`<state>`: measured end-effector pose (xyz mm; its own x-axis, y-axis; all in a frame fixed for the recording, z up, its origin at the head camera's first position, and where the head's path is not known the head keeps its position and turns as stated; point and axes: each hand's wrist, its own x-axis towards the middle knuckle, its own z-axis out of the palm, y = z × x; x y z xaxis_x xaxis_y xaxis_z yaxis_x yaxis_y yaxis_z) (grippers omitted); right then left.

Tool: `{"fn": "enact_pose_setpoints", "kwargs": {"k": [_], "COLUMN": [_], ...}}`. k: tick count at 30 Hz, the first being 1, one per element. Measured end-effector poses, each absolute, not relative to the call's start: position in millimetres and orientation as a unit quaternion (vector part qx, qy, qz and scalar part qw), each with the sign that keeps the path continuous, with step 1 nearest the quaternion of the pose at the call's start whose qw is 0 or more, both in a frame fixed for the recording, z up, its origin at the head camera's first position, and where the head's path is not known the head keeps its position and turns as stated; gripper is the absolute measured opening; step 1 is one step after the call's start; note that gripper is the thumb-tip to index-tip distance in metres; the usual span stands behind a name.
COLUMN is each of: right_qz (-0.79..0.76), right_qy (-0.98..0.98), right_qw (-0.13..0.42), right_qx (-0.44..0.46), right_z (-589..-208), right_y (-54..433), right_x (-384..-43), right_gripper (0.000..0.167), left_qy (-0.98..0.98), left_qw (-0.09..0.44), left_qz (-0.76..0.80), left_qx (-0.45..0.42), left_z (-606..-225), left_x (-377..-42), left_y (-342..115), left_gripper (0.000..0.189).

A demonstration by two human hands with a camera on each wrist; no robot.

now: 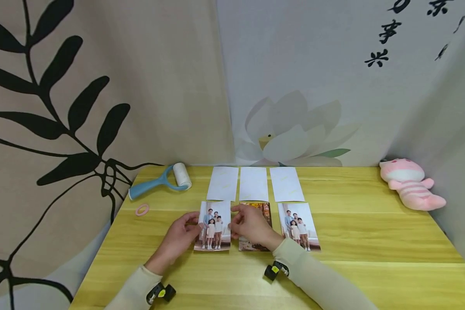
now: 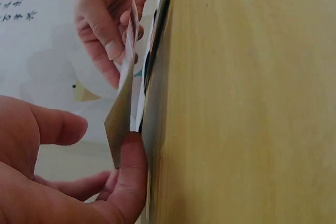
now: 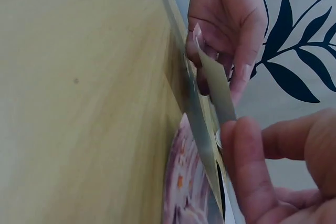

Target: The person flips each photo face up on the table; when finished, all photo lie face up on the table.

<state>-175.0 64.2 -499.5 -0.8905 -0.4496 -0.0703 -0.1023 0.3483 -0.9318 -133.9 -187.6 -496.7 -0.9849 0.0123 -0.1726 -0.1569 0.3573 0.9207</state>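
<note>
My left hand [image 1: 178, 237] holds the left edge of a family photograph [image 1: 217, 212], its thumb over the front. At the right edge my right hand [image 1: 253, 224] pinches the same print. The left wrist view shows this print edge-on, tilted and raised off the tabletop. Partly hidden under my right hand lies a photograph with autumn colours [image 1: 266, 211]. Farther right lies a second family photograph [image 1: 300, 224], which looks the same as the held one.
Behind the photographs lie three white cards [image 1: 253, 184] in a row. A blue-handled lint roller [image 1: 149, 187] and a pink ring [image 1: 142, 209] lie at the left. At the back right corner rests a pink plush toy [image 1: 410, 183]. Curtains hang behind the wooden table [image 1: 372, 241].
</note>
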Motion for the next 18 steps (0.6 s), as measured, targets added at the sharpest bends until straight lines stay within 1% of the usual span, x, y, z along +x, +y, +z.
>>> {"fn": "enact_pose_setpoints", "kwargs": {"k": [7, 15, 18], "right_qz": [-0.489, -0.488, -0.489], "right_qy": [0.838, 0.835, 0.834], "right_qw": [0.162, 0.193, 0.199], "right_qx": [-0.179, -0.166, -0.162], "right_z": [-502, -503, -503], "right_y": [67, 67, 67], "right_x": [-176, -177, -178], "right_gripper": [0.051, 0.060, 0.061], "left_qy": [0.831, 0.858, 0.871], "left_qw": [0.083, 0.080, 0.083], "left_qz": [0.549, 0.506, 0.483], "left_qx": [-0.032, -0.024, -0.024], "left_z": [-496, -489, -486], "left_x": [-132, -130, -129], "left_y": [-188, -190, -190], "left_gripper": [0.048, 0.050, 0.053]}}
